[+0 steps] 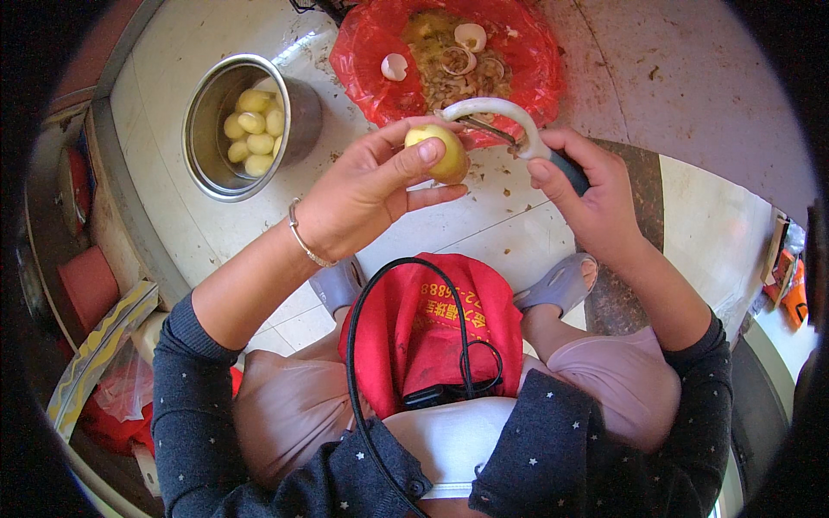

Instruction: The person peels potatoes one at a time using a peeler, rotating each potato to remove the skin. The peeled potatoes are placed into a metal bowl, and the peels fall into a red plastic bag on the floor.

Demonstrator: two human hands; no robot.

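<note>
My left hand (369, 188) grips a potato (447, 162) between thumb and fingers; part of its surface is pale and part still carries brownish skin. In my right hand (592, 188) is a vegetable peeler (511, 116) with a white curved head and a dark handle. Its metal blade points toward the potato but sits a little to the right of it, apart. Beyond both hands a red plastic bag (369, 78) lies spread open, holding peelings and broken eggshells (470, 37). To the left stands a steel pot (301, 120) with several peeled potatoes (252, 123) inside.
Scraps of peel dot the pale tiled floor (363, 239). A red apron (414, 311) with writing covers my lap, and a black cable (353, 343) loops over it. Shelving with a reddish container (89, 285) runs along the left. A large pale surface (686, 84) fills the upper right.
</note>
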